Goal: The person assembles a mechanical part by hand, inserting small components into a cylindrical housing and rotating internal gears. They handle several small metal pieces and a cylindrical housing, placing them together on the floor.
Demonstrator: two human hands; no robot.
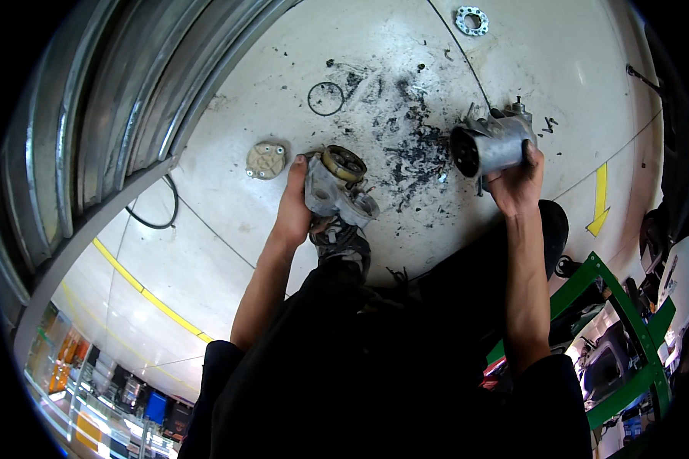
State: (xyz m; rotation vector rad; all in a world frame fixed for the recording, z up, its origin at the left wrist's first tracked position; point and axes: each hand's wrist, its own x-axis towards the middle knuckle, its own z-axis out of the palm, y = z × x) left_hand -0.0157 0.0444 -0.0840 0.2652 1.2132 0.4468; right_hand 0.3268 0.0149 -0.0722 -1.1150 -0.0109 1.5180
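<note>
My left hand (292, 203) is closed on the side of a grey cast-metal housing (323, 193). A round, brownish ring-shaped part (344, 164) sits at the top of that housing, and its lower end is close to my shoe. To the right, my right hand (519, 177) grips a cylindrical metal motor housing (499, 147) from below and behind. Its dark open end faces left, and smaller fittings show on its far side. Left of the cast housing, a beige round cover (266, 161) with bolt holes lies on the floor.
Black grime and crumbs (417, 145) are scattered between the two housings. A thin black ring (326, 99) and a toothed metal ring (471, 21) lie farther away. A ribbed metal shutter (107, 99) curves along the left; a green frame (628, 336) stands at the lower right.
</note>
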